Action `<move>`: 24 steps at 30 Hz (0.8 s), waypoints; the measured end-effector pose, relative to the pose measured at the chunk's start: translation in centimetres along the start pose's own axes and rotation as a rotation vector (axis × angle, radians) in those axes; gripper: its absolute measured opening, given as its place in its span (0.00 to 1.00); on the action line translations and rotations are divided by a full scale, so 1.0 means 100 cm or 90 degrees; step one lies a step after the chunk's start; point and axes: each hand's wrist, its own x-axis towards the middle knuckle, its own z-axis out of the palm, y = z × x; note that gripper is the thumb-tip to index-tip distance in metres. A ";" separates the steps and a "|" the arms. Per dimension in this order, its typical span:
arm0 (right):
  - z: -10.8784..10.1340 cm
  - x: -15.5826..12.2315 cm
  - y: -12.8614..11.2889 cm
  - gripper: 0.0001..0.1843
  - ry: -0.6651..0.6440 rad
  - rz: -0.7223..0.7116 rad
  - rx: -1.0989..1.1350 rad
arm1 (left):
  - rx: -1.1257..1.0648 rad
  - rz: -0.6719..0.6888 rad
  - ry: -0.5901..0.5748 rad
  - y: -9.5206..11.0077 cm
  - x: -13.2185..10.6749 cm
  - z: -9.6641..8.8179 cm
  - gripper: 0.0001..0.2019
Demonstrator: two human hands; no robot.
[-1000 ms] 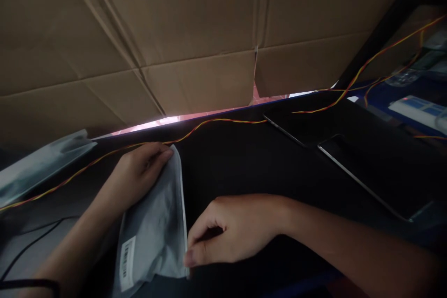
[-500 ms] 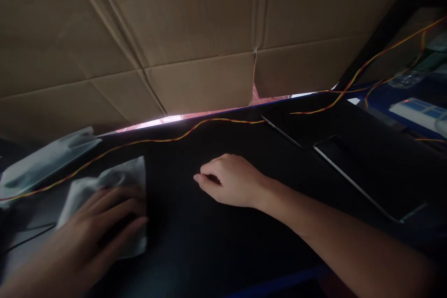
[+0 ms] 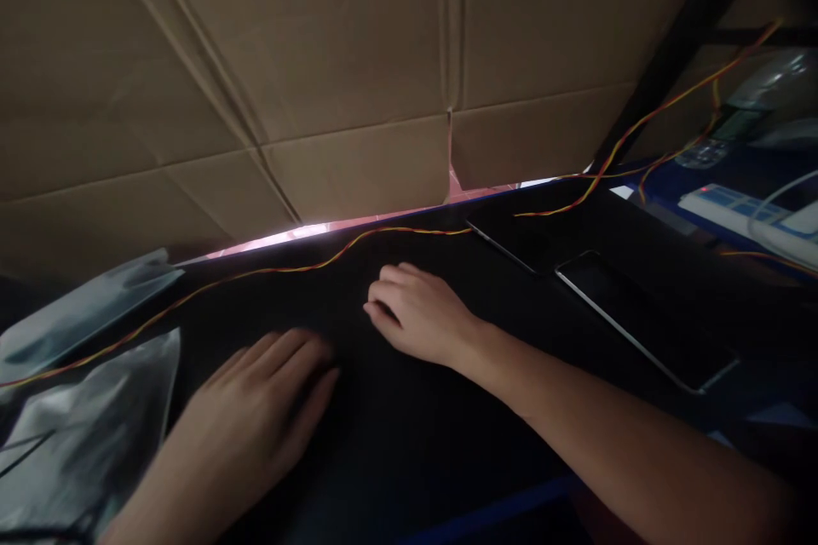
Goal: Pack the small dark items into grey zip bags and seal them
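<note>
My left hand [image 3: 262, 409] is over the black tabletop [image 3: 371, 434], its fingers slightly bent and its thumb apart, with nothing seen in it. Behind its wrist, to the left, lies a crumpled whitish plastic bag [image 3: 95, 426]; the hand is off the bag's visible part. My right hand [image 3: 418, 311] rests loosely curled on the table, a dark gap showing between thumb and forefinger. Nothing sticks out of it, though its palm side is hidden. To the right of it lies a dark smartphone [image 3: 645, 319] with a pale edge.
A second plastic bag [image 3: 89, 306] lies at the back left. Twisted red-yellow wire [image 3: 319, 266] runs along the back, past another thin dark device [image 3: 504, 245]. Cardboard [image 3: 358, 43] stands behind. At right are a white power strip [image 3: 747, 217] and a clear bottle [image 3: 741, 115].
My left hand has come off the crumpled bag and moved right, toward the right hand. The bag now sits further left in view. My right hand stays curled; the view has shifted slightly.
</note>
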 end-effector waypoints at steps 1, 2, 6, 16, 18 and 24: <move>0.004 0.000 0.002 0.12 0.021 0.015 -0.025 | 0.026 0.016 -0.021 0.013 0.021 0.003 0.17; 0.008 0.000 0.003 0.13 0.040 0.035 -0.048 | 0.041 0.034 -0.010 0.020 0.039 0.008 0.21; 0.027 -0.003 0.010 0.25 0.070 0.093 -0.111 | 0.036 0.038 -0.025 0.012 0.071 0.036 0.33; 0.024 0.002 0.011 0.39 -0.101 0.107 -0.155 | -0.022 0.044 -0.071 0.001 0.059 0.047 0.39; 0.019 0.002 0.012 0.41 -0.134 0.093 -0.150 | -0.030 0.043 -0.063 0.001 0.060 0.047 0.40; 0.006 -0.005 0.024 0.44 -0.194 0.044 -0.105 | -0.042 0.042 -0.072 0.000 0.061 0.048 0.43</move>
